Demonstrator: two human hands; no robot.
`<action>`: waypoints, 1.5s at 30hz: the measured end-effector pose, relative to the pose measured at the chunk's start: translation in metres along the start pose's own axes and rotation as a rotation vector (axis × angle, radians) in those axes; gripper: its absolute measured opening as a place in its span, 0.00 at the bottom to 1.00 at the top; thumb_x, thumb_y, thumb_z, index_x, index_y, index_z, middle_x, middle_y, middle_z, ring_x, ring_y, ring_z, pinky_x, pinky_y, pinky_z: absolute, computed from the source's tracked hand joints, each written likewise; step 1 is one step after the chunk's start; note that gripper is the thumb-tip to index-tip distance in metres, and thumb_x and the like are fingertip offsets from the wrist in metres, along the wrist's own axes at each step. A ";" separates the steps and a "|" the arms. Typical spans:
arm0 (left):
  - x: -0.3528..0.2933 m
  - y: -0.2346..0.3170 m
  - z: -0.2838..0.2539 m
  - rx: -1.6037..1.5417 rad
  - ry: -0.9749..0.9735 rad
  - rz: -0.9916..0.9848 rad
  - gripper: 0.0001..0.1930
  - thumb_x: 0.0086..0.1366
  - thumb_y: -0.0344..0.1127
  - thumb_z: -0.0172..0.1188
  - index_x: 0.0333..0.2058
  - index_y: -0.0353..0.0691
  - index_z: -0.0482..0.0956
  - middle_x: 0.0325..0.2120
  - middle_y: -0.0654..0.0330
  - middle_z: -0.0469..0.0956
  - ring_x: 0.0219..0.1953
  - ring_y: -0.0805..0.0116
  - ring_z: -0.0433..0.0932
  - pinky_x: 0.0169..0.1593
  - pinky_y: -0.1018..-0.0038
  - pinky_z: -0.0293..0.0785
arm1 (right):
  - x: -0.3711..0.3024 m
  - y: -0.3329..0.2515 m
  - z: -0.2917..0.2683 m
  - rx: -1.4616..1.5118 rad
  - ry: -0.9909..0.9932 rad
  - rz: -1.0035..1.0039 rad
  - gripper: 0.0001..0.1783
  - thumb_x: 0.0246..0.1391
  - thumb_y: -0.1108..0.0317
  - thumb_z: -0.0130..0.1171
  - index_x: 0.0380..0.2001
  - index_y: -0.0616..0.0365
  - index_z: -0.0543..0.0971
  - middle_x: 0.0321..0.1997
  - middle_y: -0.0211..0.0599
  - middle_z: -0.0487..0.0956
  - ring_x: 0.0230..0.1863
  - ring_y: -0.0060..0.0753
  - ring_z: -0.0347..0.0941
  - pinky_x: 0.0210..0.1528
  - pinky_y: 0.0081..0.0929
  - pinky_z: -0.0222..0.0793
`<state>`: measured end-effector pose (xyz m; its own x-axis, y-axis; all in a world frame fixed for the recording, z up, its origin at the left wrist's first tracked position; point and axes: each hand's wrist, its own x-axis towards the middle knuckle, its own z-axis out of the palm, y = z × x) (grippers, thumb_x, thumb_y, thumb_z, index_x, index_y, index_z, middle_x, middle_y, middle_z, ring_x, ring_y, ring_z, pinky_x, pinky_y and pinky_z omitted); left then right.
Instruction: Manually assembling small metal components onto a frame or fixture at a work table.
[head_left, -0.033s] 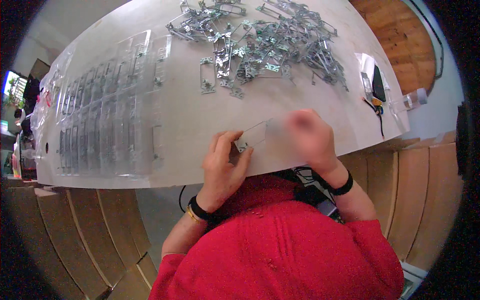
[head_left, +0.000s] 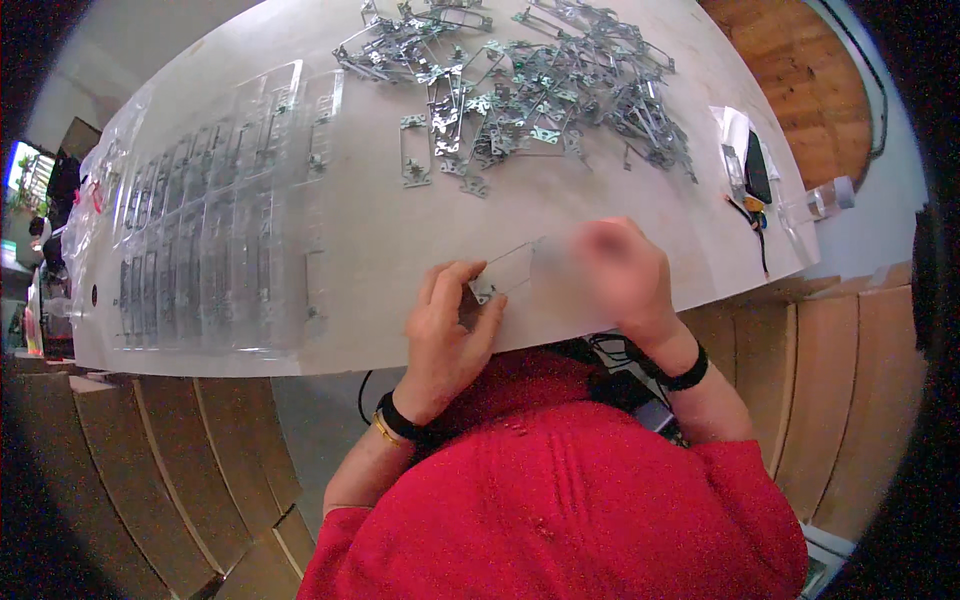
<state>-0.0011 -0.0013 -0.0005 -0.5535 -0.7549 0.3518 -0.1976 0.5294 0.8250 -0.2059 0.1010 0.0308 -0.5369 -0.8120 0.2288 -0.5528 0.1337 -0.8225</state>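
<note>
My left hand (head_left: 450, 330) pinches the near end of a small clear plastic sleeve (head_left: 510, 268) with a metal bracket showing at its corner. It lies just above the white table's (head_left: 380, 250) front edge. My right hand (head_left: 625, 275) is blurred and grips the sleeve's other end. A heap of several loose metal brackets (head_left: 530, 90) is spread over the far middle of the table. One bracket frame (head_left: 413, 152) sits apart at the heap's near left.
Rows of clear sleeves with brackets inside (head_left: 210, 230) cover the table's left half. At the right end lie a black device with a cable (head_left: 757, 165) and a small clear bottle (head_left: 830, 198). Wooden flooring (head_left: 200, 440) surrounds the table.
</note>
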 end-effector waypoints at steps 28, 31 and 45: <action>-0.004 0.003 -0.013 -0.234 0.079 -0.476 0.10 0.75 0.36 0.53 0.48 0.36 0.75 0.27 0.57 0.81 0.25 0.71 0.80 0.27 0.72 0.77 | 0.002 0.045 -0.028 0.302 -0.061 0.360 0.05 0.62 0.70 0.61 0.38 0.59 0.78 0.28 0.26 0.80 0.28 0.16 0.74 0.30 0.19 0.70; -0.004 -0.004 -0.019 -0.367 0.053 -0.534 0.13 0.76 0.34 0.51 0.53 0.35 0.70 0.32 0.55 0.81 0.26 0.70 0.81 0.28 0.72 0.79 | -0.003 0.051 -0.036 0.259 -0.097 0.348 0.05 0.61 0.69 0.62 0.37 0.59 0.78 0.27 0.26 0.79 0.28 0.17 0.74 0.30 0.21 0.70; -0.007 -0.028 -0.004 -0.224 0.024 -0.199 0.35 0.67 0.24 0.54 0.70 0.30 0.48 0.51 0.43 0.77 0.49 0.60 0.82 0.51 0.71 0.78 | 0.006 0.071 -0.054 0.220 0.117 0.325 0.19 0.57 0.65 0.63 0.51 0.58 0.80 0.43 0.49 0.84 0.41 0.52 0.82 0.44 0.41 0.76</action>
<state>0.0114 -0.0124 -0.0244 -0.5017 -0.8458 0.1815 -0.1156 0.2735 0.9549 -0.2824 0.1365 0.0020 -0.7372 -0.6755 -0.0146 -0.1992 0.2378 -0.9507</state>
